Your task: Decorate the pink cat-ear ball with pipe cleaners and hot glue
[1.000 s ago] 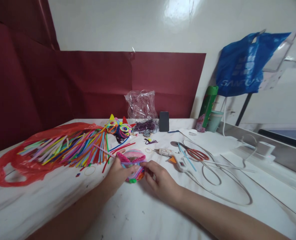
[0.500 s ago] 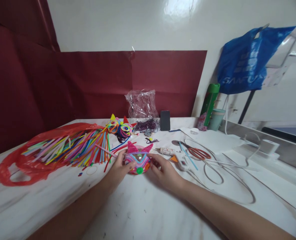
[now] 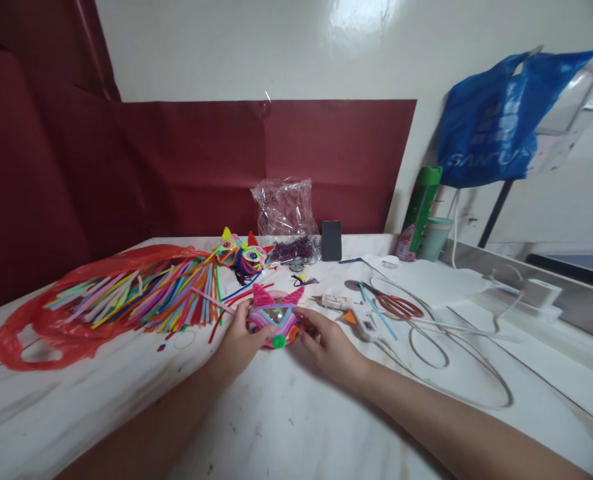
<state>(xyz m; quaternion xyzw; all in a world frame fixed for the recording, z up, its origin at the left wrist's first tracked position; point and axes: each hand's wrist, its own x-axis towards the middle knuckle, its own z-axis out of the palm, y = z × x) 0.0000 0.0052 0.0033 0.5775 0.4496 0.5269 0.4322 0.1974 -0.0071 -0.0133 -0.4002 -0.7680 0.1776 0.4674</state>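
A cat-faced pipe-cleaner ball [image 3: 275, 319], with pink pointed ears, a blue V-shaped line and a green round piece low on its front, is between my two hands over the table. My left hand [image 3: 243, 333] grips its left side, thumb across the front. On the other side, my right hand [image 3: 329, 340] closes its fingers against the right edge, near an orange piece. To the right lies a white glue gun [image 3: 361, 321] with an orange part. Orange-handled scissors [image 3: 399, 305] and a light blue pipe cleaner [image 3: 377, 312] lie beyond it.
Many colourful pipe cleaners [image 3: 141, 297] lie on a red plastic bag [image 3: 31, 357] at the left. Two finished-looking cat faces [image 3: 250, 257] stand behind, near a clear bag [image 3: 286, 207] and a dark box-like object [image 3: 331, 241]. A pale cable [image 3: 506, 393] loops across the right.
The pipe-cleaner ball has shifted and turned very slightly to the left in my hands. Both hands keep their hold; the rest of the table looks the same.
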